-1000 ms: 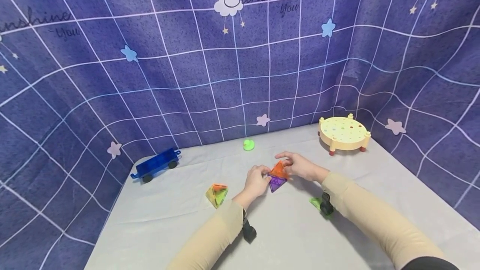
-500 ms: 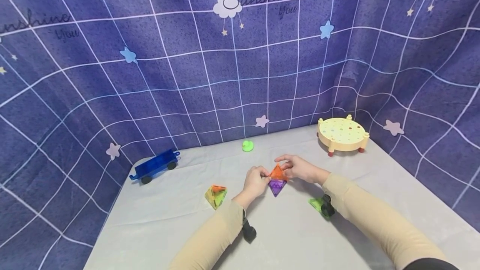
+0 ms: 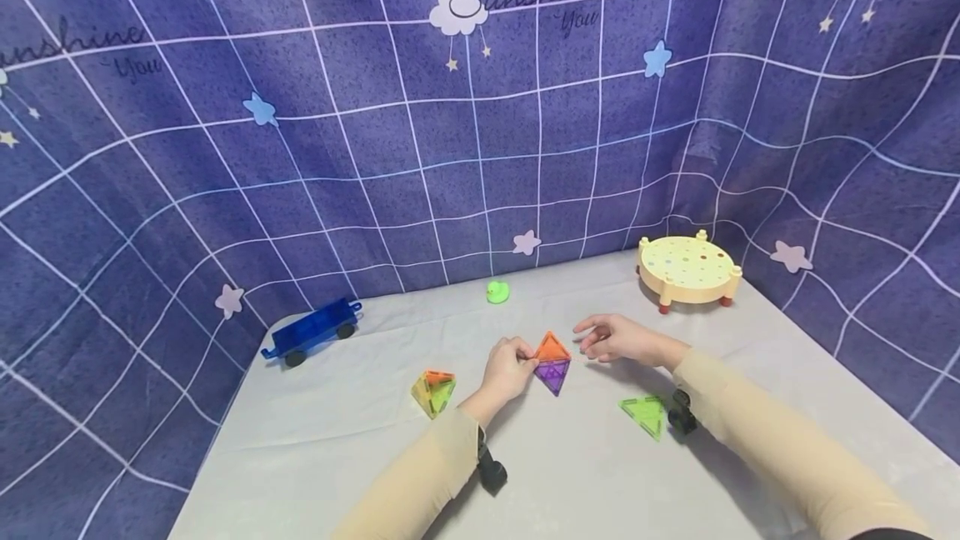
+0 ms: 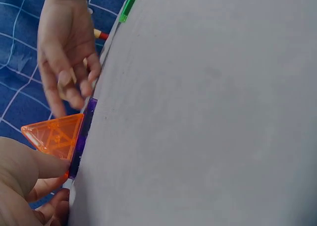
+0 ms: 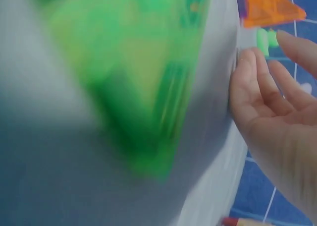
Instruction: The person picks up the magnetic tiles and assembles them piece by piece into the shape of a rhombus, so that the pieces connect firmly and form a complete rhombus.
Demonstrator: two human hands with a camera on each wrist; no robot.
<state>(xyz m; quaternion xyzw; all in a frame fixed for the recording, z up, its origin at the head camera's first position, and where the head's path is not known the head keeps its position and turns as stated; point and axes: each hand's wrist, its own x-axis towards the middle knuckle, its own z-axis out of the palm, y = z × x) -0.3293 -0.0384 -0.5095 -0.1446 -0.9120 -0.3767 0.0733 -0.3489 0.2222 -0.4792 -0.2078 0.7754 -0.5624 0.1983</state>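
An orange triangular magnetic tile (image 3: 553, 347) meets a purple triangular magnetic tile (image 3: 552, 373) edge to edge near the middle of the table. In the left wrist view the orange tile (image 4: 57, 135) stands up from the purple one (image 4: 84, 137), which lies flat. My left hand (image 3: 507, 371) pinches the orange tile's left lower corner between thumb and fingers. To the right of the tiles, my right hand (image 3: 624, 340) is apart from them with loosely bent fingers and nothing held. Nearer to me lies a green triangular tile (image 3: 647, 415), blurred and large in the right wrist view.
A small pyramid of yellow, orange and green tiles (image 3: 433, 392) stands left of my left hand. At the back are a blue toy wagon (image 3: 313, 330), a green rubber duck (image 3: 498, 292) and a round cream pegboard stool (image 3: 688, 269). A patterned blue curtain (image 3: 480, 148) borders the table.
My right hand has let go of the orange tile and moved right, uncovering more of the green tile. The joined tiles have turned slightly and shifted toward me; my left hand keeps its pinch.
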